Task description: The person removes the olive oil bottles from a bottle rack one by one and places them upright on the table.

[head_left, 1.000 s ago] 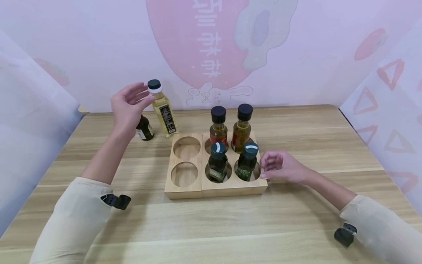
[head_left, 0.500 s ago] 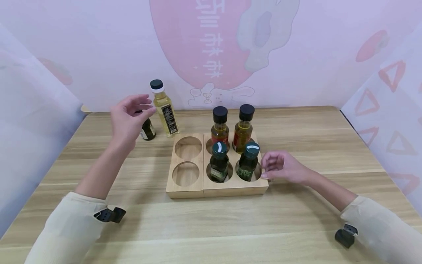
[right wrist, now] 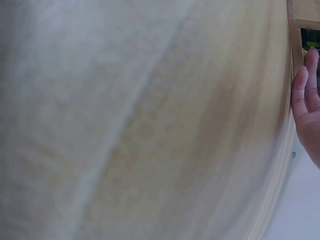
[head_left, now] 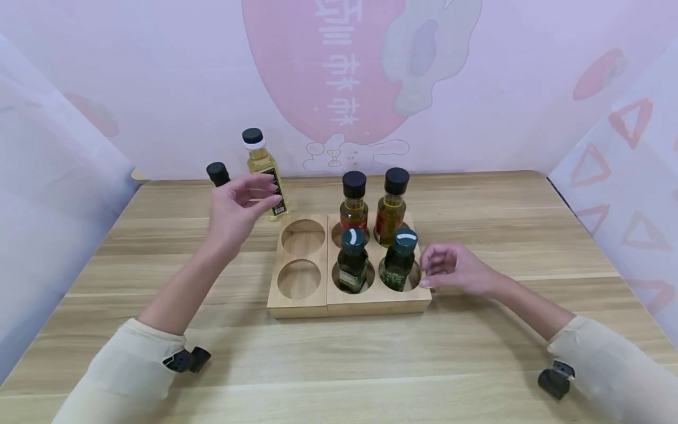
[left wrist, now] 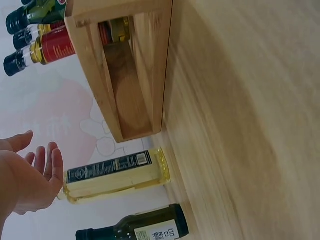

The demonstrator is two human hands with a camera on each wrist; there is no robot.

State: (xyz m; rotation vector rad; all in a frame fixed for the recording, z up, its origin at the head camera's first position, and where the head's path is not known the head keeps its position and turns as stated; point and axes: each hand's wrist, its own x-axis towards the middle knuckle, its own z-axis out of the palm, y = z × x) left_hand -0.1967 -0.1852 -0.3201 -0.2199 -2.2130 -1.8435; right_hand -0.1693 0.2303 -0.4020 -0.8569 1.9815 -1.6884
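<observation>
My left hand (head_left: 238, 212) is in the air with loosely bent fingers and nothing in them. In the head view it overlaps a clear bottle of pale yellow oil (head_left: 261, 160) with a dark cap and black label. A dark bottle (head_left: 218, 173) stands beside that one, mostly hidden behind my left hand; the left wrist view shows its white label (left wrist: 157, 231). My right hand (head_left: 458, 269) rests its fingers at the right side of the wooden bottle rack (head_left: 378, 307). Two black-capped oil bottles (head_left: 354, 203) and two green-capped dark bottles (head_left: 352, 262) stand in the rack's holes.
Two round holes (head_left: 299, 280) in the rack's left section hold no bottle. Wood-grain table (head_left: 339, 371) surrounds the rack. A printed pale backdrop (head_left: 477, 118) rises behind the table's back edge, with side panels at left and right.
My left hand has moved right and downward, from beside the yellow oil bottle's neck to in front of its label. The dark bottle's cap has come into sight. My right hand stays at the rack.
</observation>
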